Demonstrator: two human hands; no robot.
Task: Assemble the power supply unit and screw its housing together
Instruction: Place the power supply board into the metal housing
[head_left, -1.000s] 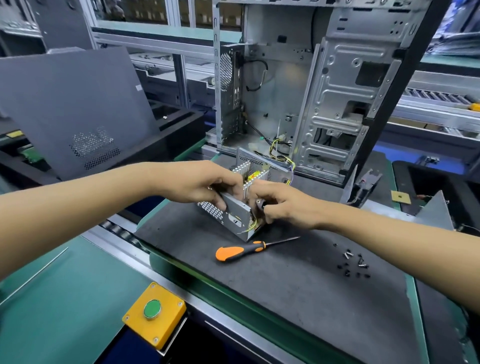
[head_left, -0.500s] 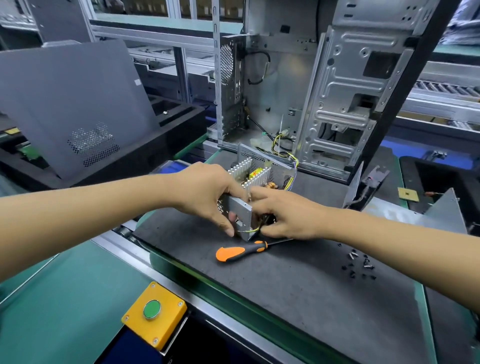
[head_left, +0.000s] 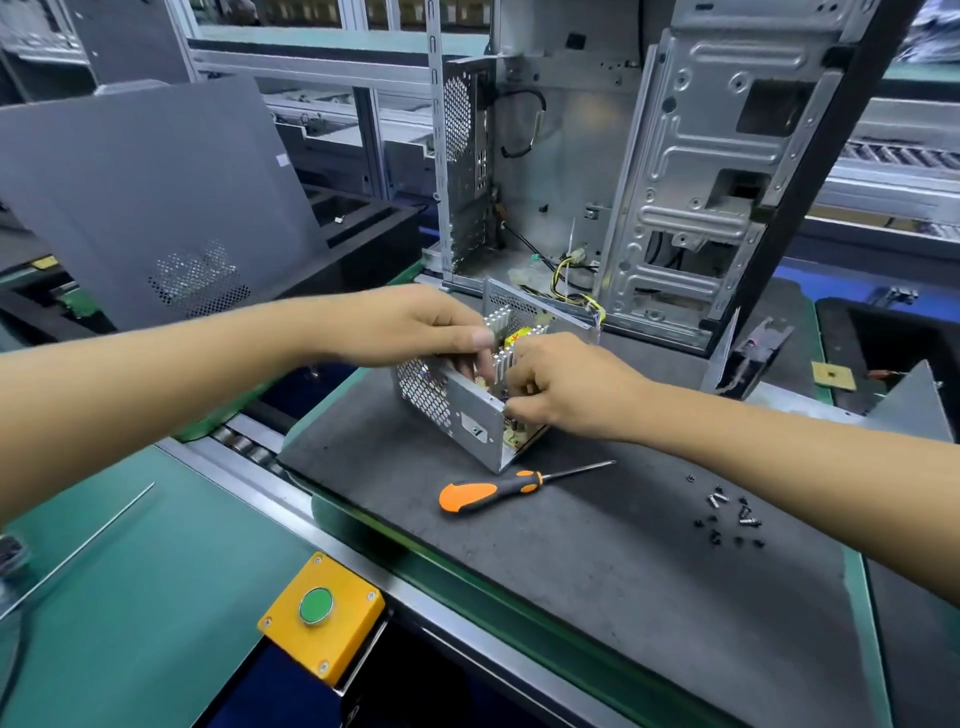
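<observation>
The power supply unit (head_left: 470, 410), a silver perforated metal box, sat open-topped on the dark mat with heatsinks and yellow wiring showing, the orange-handled screwdriver (head_left: 511, 486) just in front and loose black screws (head_left: 730, 517) off right.

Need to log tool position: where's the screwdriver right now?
Head view: the screwdriver lies untouched on the dark mat, just in front of the power supply housing, with the loose screws to its right.

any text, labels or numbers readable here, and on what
None can be read.
White sticker on the grey side panel: too small to read.
Yellow part inside the power supply unit: a red mark, mostly hidden by the hands, unreadable.
Green button on the yellow box: no lettering visible.
</observation>
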